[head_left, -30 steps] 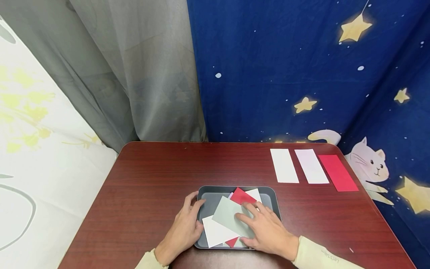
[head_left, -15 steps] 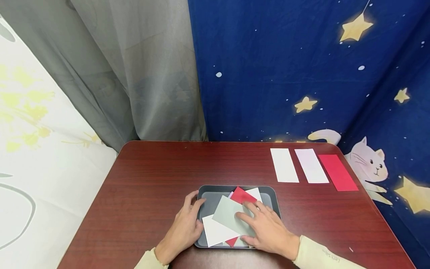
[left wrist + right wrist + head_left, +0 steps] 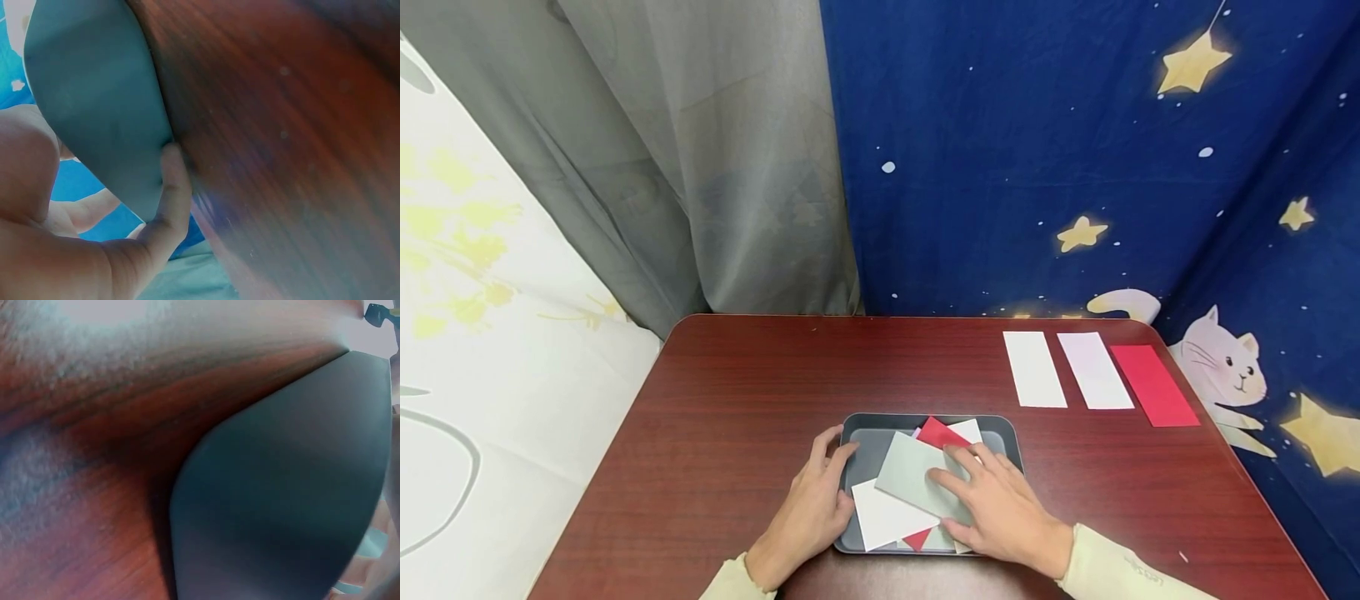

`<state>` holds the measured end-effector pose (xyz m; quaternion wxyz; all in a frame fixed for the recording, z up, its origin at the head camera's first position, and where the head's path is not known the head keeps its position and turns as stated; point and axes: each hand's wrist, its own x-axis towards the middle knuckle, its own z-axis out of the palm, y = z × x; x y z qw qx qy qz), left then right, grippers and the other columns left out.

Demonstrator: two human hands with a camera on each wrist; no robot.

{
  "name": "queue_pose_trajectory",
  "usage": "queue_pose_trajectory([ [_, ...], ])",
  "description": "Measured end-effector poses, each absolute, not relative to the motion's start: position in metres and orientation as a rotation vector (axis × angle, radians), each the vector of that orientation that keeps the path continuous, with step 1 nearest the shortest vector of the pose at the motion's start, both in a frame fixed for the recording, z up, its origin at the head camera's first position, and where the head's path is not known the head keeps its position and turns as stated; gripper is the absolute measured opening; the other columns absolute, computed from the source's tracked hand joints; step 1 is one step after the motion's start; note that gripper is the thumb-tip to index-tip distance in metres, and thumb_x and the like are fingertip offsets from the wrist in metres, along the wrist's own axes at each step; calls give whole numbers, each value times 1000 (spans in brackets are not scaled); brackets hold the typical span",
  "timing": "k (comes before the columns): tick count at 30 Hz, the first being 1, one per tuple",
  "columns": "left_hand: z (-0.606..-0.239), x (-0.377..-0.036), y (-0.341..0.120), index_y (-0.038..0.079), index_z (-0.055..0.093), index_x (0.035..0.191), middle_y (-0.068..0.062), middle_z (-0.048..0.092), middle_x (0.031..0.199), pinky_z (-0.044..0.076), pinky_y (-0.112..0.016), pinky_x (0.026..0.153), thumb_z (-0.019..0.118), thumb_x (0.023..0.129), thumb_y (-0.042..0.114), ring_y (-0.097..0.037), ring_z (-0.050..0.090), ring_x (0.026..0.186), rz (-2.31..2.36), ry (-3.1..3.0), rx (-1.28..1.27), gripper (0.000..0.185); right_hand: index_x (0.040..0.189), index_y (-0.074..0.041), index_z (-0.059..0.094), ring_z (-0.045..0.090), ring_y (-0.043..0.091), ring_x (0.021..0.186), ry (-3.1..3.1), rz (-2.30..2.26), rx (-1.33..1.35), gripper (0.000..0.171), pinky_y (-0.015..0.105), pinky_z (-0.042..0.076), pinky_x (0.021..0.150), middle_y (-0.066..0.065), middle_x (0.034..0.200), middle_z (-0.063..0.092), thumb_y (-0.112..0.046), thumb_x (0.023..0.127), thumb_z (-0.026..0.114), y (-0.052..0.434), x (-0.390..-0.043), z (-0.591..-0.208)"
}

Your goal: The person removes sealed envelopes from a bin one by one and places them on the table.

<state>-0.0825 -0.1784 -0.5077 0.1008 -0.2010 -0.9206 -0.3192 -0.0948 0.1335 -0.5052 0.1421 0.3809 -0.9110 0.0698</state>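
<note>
The right hand (image 3: 1000,510) lies flat on the grey rectangular paper card (image 3: 913,479) in the dark plastic tray (image 3: 865,433); the left hand (image 3: 808,515), relaxed, steadies its rim; cards beneath may get dragged along

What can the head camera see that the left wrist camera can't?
Only the head view shows the papers: a grey sheet under the right hand, a white sheet and a red piece in the tray, plus three strips, white, pale pink and red, lying far right on the table. It also shows the curtains. Only the left wrist view shows, very close and blurry, a finger of the left hand against the tray's outer wall. Both show the grey tray and the dark red wooden table.
</note>
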Motion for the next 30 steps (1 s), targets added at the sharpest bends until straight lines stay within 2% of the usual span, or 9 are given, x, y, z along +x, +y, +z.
queue_pose_trajectory([
  [8,-508,-82,-179,-4,64,143,-23,41,161,57,-36,78,65,75,-14,-22,70,106,-949,-2746,-587,68,134,-26,74,58,28,115,-2629,230,1039,58,48,59,78,10,140,66,-46,82,89,140,-97,-496],
  [17,-507,-82,-179,-3,64,143,-22,40,162,57,-36,77,66,76,-15,-23,69,108,-976,-2763,-572,68,136,-26,77,57,26,111,-2645,239,924,59,39,51,74,15,144,64,-49,83,87,157,-102,-491],
  [30,-507,-82,-179,-2,63,143,-23,39,163,56,-32,74,67,78,-15,-24,69,107,-980,-2778,-570,67,136,-24,77,56,30,103,-2687,256,761,60,41,51,71,16,137,63,-49,82,85,186,-106,-490],
])
